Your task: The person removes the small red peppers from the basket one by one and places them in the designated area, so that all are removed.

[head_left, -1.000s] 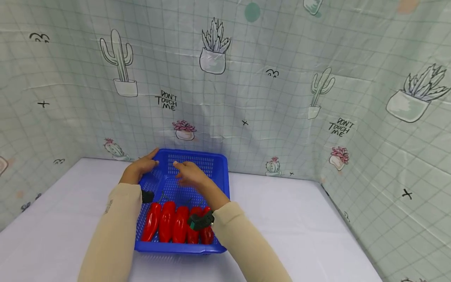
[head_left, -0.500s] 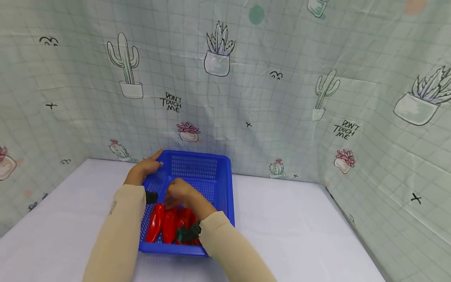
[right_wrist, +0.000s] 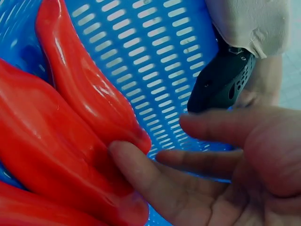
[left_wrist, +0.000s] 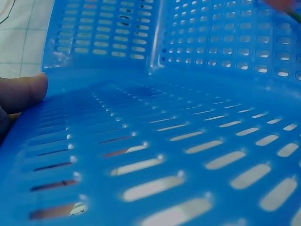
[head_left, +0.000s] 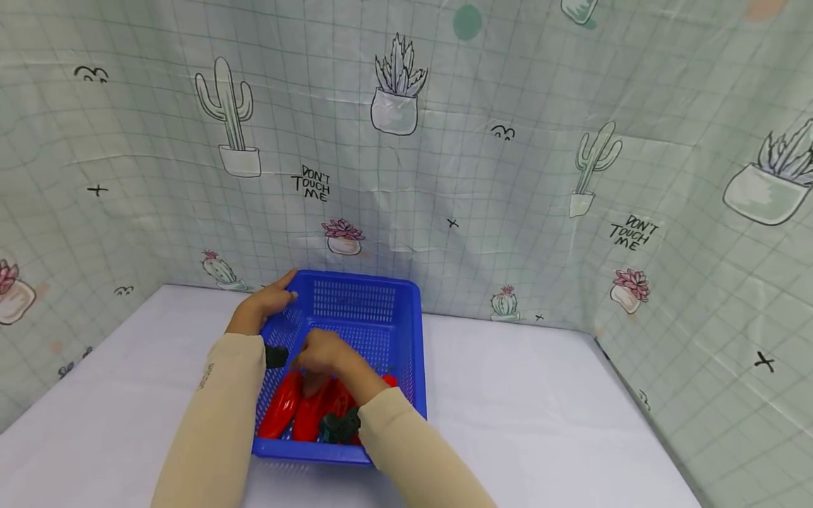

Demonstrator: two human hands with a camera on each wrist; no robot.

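Note:
A blue plastic basket (head_left: 417, 353) stands on the table, with several glossy long red peppers lying side by side in its near half. My left hand (head_left: 262, 308) grips the basket's left wall near the back corner; in the left wrist view its thumb (left_wrist: 26, 93) lies over the rim. Inside the basket, my right hand (head_left: 324, 355) is over the peppers, its fingers spread and fairly straight. In the right wrist view, a fingertip of the right hand (right_wrist: 221, 174) touches a red pepper (right_wrist: 56, 146) beside the leftmost pepper (right_wrist: 89, 89). The right forearm partly covers the other peppers.
White cloth covers the table (head_left: 508, 395). A pale green cloth with printed cactus drawings (head_left: 444, 176) hangs behind the basket and along both sides. Dark camera straps are on both wrists, one showing as a black device (right_wrist: 221, 80) in the right wrist view.
My right hand has come down from the basket's back part onto the peppers. The leftmost pepper now leans more. My left hand keeps its grip on the wall.

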